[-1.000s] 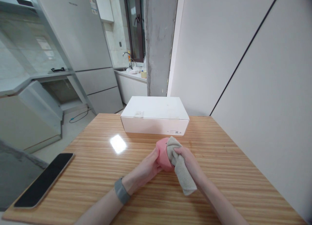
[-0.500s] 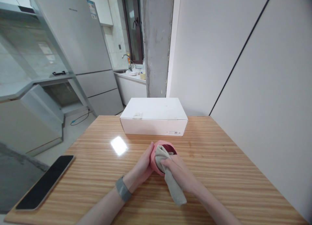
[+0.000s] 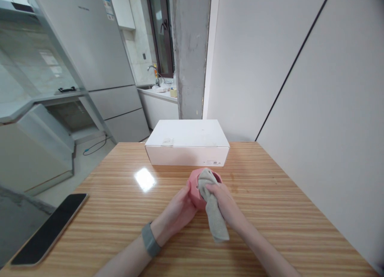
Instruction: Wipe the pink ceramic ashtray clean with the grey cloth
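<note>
A pink hollow container [image 3: 195, 190], cup- or pot-like with flat-sided walls, is tilted with its opening toward my right hand. My left hand [image 3: 183, 207] grips it from the left side, with a grey band on the wrist. A light grey cloth [image 3: 213, 215] is bunched in my right hand [image 3: 223, 199]. Its upper part goes over the rim into the opening, while the loose end hangs down toward me. My right fingertips are partly hidden by the cloth and the container.
A closed white box [image 3: 187, 155] stands across the far part of the wooden table [image 3: 282, 229]. At the left edge lies a dark phone-like slab [image 3: 51, 229]. A white wall [image 3: 330, 121] runs along the right, and a fridge [image 3: 87, 49] stands beyond the table.
The pink container has shifted slightly up and right and turned, showing more of its outer side. My right hand and the cloth have moved with it around the rim.
</note>
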Action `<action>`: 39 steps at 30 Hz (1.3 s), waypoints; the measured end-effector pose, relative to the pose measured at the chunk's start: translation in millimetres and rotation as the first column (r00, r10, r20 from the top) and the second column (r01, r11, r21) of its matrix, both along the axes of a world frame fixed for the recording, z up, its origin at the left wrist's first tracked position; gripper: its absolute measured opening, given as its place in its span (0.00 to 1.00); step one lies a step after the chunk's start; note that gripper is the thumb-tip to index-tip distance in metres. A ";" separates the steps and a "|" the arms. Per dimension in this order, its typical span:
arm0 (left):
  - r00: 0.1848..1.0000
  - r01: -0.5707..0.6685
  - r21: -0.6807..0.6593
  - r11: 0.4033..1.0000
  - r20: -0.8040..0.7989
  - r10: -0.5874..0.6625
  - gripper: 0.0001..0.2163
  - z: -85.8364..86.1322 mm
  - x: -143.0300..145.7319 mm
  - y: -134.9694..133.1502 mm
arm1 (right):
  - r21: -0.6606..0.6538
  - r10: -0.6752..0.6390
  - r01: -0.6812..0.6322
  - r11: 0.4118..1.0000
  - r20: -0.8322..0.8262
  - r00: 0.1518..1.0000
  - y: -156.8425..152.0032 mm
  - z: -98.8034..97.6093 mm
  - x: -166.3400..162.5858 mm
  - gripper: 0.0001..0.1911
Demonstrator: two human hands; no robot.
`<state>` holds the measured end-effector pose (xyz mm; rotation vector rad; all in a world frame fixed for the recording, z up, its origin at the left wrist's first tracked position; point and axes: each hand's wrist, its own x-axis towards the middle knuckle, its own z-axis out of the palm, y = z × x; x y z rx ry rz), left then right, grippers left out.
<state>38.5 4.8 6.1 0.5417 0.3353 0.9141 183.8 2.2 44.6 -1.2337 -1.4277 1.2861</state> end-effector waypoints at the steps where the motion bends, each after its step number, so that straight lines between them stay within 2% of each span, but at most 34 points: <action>1: 1.000 0.024 -0.017 1.000 0.002 -0.024 0.22 1.8 -2.3 0.0 | 0.010 0.013 -0.013 1.000 0.004 1.000 0.1 0.8 1.7 0.15; 5: 0.999 0.053 -0.121 0.991 0.001 -0.054 0.18 7.5 -9.5 1.2 | 0.041 0.067 -0.068 0.997 0.026 0.997 -3.2 2.4 3.7 0.15; 8: 0.998 0.035 -0.176 0.984 -0.038 -0.043 0.23 10.8 -9.3 1.8 | 0.069 0.103 -0.110 0.992 0.099 0.990 -8.7 4.7 -0.4 0.14; 11: 0.993 0.030 -0.167 0.985 -0.109 -0.049 0.31 12.3 -7.7 2.7 | 0.098 0.179 -0.197 0.975 0.168 0.969 -14.2 9.9 -6.0 0.13; 15: 0.978 -0.015 -0.121 0.993 -0.208 -0.011 0.33 9.5 -8.6 5.0 | 0.148 0.256 -0.290 0.945 0.213 0.943 -18.7 17.4 -10.1 0.12; 21: 0.961 -0.087 -0.049 0.995 -0.269 0.070 0.33 3.6 -8.7 3.5 | 0.123 0.197 -0.224 0.967 0.200 0.960 -20.9 14.0 -11.1 0.12; 28: 0.933 -0.158 -0.029 0.987 -0.333 0.139 0.30 -1.2 -7.1 -0.9 | 0.054 0.161 -0.162 0.985 0.025 0.987 -19.9 5.9 -11.9 0.12; 31: 0.926 -0.185 -0.025 0.982 -0.339 0.166 0.27 -0.5 -7.0 -3.1 | 0.048 0.081 -0.080 0.996 -0.010 0.997 -17.3 5.1 -9.9 0.12; 34: 0.942 -0.194 0.003 0.981 -0.280 0.187 0.24 3.8 -5.5 -5.0 | 0.069 0.015 -0.014 0.998 -0.008 1.000 -14.4 6.6 -6.1 0.12; 39: 0.946 -0.218 -0.046 0.975 -0.255 0.200 0.22 12.2 -2.6 -5.0 | 0.050 0.082 -0.083 0.995 0.031 0.996 -13.1 6.8 -2.4 0.12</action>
